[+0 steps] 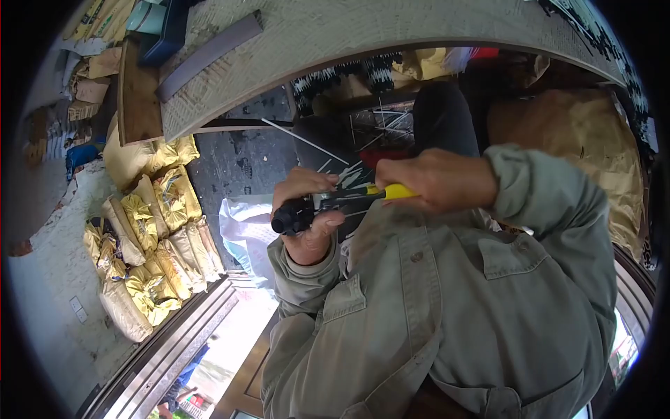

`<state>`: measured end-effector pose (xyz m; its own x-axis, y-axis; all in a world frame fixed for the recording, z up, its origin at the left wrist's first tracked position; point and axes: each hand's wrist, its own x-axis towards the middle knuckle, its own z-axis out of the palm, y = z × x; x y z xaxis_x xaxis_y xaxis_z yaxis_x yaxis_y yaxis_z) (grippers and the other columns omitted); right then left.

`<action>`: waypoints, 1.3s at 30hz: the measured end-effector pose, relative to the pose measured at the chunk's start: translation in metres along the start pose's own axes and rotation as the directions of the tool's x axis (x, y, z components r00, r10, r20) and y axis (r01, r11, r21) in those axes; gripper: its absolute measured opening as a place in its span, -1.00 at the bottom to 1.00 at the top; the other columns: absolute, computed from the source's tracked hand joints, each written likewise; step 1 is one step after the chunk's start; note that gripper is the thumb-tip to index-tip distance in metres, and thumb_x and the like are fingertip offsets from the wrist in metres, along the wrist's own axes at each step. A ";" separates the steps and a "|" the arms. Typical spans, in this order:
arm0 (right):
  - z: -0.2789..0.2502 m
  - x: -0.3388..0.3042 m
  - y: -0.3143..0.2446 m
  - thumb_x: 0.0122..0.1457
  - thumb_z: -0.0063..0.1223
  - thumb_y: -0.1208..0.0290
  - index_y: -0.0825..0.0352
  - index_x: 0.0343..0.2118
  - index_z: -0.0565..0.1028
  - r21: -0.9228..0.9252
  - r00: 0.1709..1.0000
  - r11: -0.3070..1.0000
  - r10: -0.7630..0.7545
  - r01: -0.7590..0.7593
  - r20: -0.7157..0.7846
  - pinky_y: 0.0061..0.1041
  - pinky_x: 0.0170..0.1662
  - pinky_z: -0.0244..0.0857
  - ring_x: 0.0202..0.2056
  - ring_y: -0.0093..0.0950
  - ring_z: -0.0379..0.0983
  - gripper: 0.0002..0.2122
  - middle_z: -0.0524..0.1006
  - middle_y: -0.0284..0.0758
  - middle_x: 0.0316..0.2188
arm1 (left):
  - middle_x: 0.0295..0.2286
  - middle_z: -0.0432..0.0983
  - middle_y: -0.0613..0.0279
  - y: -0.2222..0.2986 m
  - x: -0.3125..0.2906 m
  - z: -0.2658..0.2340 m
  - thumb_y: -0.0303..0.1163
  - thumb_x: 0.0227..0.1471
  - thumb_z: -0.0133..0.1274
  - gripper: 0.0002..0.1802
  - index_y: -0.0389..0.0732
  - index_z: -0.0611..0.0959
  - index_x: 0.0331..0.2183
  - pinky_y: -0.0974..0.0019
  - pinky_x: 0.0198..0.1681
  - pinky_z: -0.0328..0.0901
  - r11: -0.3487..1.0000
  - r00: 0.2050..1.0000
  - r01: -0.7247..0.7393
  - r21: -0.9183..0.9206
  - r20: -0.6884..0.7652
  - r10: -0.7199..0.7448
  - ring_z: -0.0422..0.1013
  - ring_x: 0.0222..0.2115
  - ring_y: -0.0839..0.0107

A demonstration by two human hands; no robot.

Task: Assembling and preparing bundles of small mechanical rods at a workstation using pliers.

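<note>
In front of my chest, my right hand (438, 180) is closed round the yellow handles (399, 190) of a pair of pliers. The grey metal head of the pliers (326, 201) points left, into my other hand. My left hand (307, 234) curls round a bundle of black pieces with rounded ends (292, 216); their exact kind is unclear. Thin pale strips (351, 174) stick out beside the pliers, just past my left fingers. Whether the jaws grip one of the strips is hidden.
A worn tabletop (335, 31) with a grey flat bar (209, 56) spans the far side. Yellow and brown wrapped packages (157, 244) pile up at left. A white plastic bag (248, 227) lies nearby. Thin rods (382, 126) are scattered between my knees; a large brown sack (565, 146) stands right.
</note>
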<state>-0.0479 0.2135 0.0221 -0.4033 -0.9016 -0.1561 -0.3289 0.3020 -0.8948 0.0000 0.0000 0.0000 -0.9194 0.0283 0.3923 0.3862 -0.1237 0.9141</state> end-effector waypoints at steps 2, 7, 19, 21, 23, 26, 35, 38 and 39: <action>0.021 0.005 0.010 0.09 -0.01 0.38 0.29 -0.24 0.26 0.009 0.964 0.994 -0.104 0.109 -0.244 -0.39 -0.48 0.31 -0.49 -0.21 0.43 -0.78 0.43 -0.20 -0.44 | -0.49 0.40 0.11 -0.002 0.000 0.000 -0.22 -0.29 0.30 -0.47 -0.30 0.42 -0.33 0.26 -0.28 0.27 1.000 0.999 -0.018 -0.019 -0.045 0.018 0.35 -0.43 0.26; 0.017 0.006 0.010 0.08 0.00 0.41 0.34 -0.28 0.27 -0.155 0.906 0.968 -0.240 0.196 -0.349 -0.40 -0.50 0.28 -0.52 -0.23 0.41 -0.79 0.41 -0.19 -0.49 | -0.43 0.39 0.10 0.000 0.000 0.006 0.01 -0.18 0.17 -0.40 -0.32 0.41 -0.30 0.35 -0.30 0.25 0.997 0.994 -0.041 0.062 -0.095 0.047 0.35 -0.42 0.32; -0.107 -0.008 -0.067 0.08 0.02 0.40 0.33 -0.28 0.27 -0.138 0.969 0.989 -0.015 0.051 0.247 -0.37 -0.60 0.11 -0.65 -0.24 0.34 -0.78 0.38 -0.23 -0.66 | -0.33 0.38 0.10 0.011 0.000 -0.003 -0.01 -0.15 0.13 -0.37 -0.30 0.39 -0.19 0.38 -0.30 0.17 0.999 0.984 0.034 -0.014 0.175 -0.031 0.29 -0.38 0.38; -0.113 -0.008 -0.078 0.07 0.02 0.41 0.33 -0.26 0.26 -0.315 0.955 0.949 0.067 0.029 0.289 -0.36 -0.60 0.11 -0.65 -0.22 0.34 -0.77 0.37 -0.22 -0.67 | -0.33 0.39 0.11 0.010 0.000 -0.003 -0.03 -0.17 0.15 -0.38 -0.29 0.40 -0.19 0.37 -0.30 0.16 1.000 0.985 0.010 -0.004 0.174 -0.009 0.29 -0.39 0.36; -0.115 -0.008 -0.080 0.08 0.01 0.41 0.33 -0.25 0.25 -0.326 0.947 0.945 0.075 0.032 0.311 -0.36 -0.60 0.11 -0.65 -0.22 0.33 -0.76 0.36 -0.21 -0.67 | -0.33 0.40 0.11 0.010 0.002 -0.002 -0.06 -0.18 0.17 -0.39 -0.28 0.40 -0.19 0.35 -0.30 0.16 1.000 0.984 -0.014 0.006 0.179 0.012 0.30 -0.40 0.34; -0.114 -0.010 -0.080 0.09 -0.01 0.41 0.33 -0.23 0.23 -0.342 0.942 0.938 0.068 0.052 0.329 -0.35 -0.60 0.12 -0.65 -0.22 0.32 -0.76 0.36 -0.21 -0.68 | -0.34 0.41 0.12 0.010 0.007 -0.002 -0.11 -0.20 0.19 -0.40 -0.27 0.39 -0.18 0.27 -0.30 0.16 0.992 0.954 -0.058 0.113 0.298 0.021 0.31 -0.44 0.25; -0.108 0.004 -0.025 0.04 0.09 0.27 0.27 -0.28 0.32 -0.466 0.981 0.880 -0.158 0.089 -0.112 -0.39 -0.53 0.18 -0.57 -0.32 0.37 -0.73 0.38 -0.29 -0.54 | -0.38 0.43 0.04 0.010 0.007 -0.020 0.12 -0.03 -0.05 -0.28 -0.35 0.31 -0.09 0.32 -0.30 0.32 0.999 0.984 -0.006 0.042 -0.176 0.013 0.42 -0.37 0.32; -0.137 0.006 0.017 0.04 0.05 0.16 0.25 -0.28 0.33 -0.772 0.886 0.615 -0.256 -0.158 -0.385 -0.37 -0.51 0.22 -0.50 -0.28 0.43 -0.70 0.42 -0.30 -0.43 | -0.49 0.45 0.14 0.024 0.014 -0.062 0.29 -0.03 -0.31 -0.24 -0.18 0.27 -0.05 0.21 -0.27 0.33 0.996 0.853 -0.028 -0.089 -0.521 -0.023 0.43 -0.43 0.24; -0.148 0.008 0.037 0.03 0.02 0.10 0.23 -0.27 0.34 -0.833 0.847 0.450 -0.255 -0.323 -0.466 -0.35 -0.49 0.25 -0.48 -0.27 0.44 -0.68 0.44 -0.30 -0.40 | -0.48 0.45 0.18 0.025 0.010 -0.079 0.27 -0.02 -0.29 -0.29 -0.10 0.30 -0.05 0.21 -0.22 0.31 0.971 0.812 -0.123 -0.207 -0.583 -0.021 0.41 -0.40 0.25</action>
<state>-0.1895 0.2628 0.0495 -0.6559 -0.6965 0.2909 -0.7289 0.6846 -0.0044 -0.0052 -0.0809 0.0188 -0.7985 -0.5525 0.2391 0.4726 -0.3292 0.8175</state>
